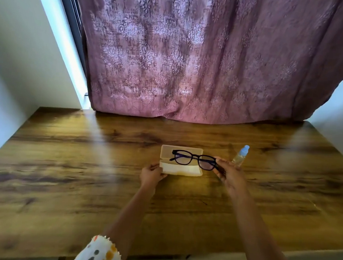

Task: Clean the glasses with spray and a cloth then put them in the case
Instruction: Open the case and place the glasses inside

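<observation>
Both hands are reaching forward over the wooden table (76, 175), set apart from each other, each one busy with its own thing. Nearest the camera, a piece of white fabric with orange and grey spots (99, 253) is lying by the left forearm at the table's near edge; whether it is a sleeve or a loose cloth cannot be told.

Further out, the left hand (152, 175) is gripping the left end of the case (180, 170), with its fingers curling round the front corner. The case is sitting open on the table, its pale lid standing up at the back and something white showing in its lower half. The right hand (230, 174) is pinching the right end of the glasses (193, 160) between thumb and fingers. The glasses, dark-framed, are being held level over the open case, with one lens in front of the lid and the other reaching past the case's right end. Whether the frame is touching the case cannot be told.

Just beyond the right hand, the spray bottle (240, 155) is standing on the table, clear with a light blue cap, leaning a little in this wide view.

At the far edge, a mauve patterned curtain (192, 59) is hanging down to the tabletop, with pale walls flanking it.
</observation>
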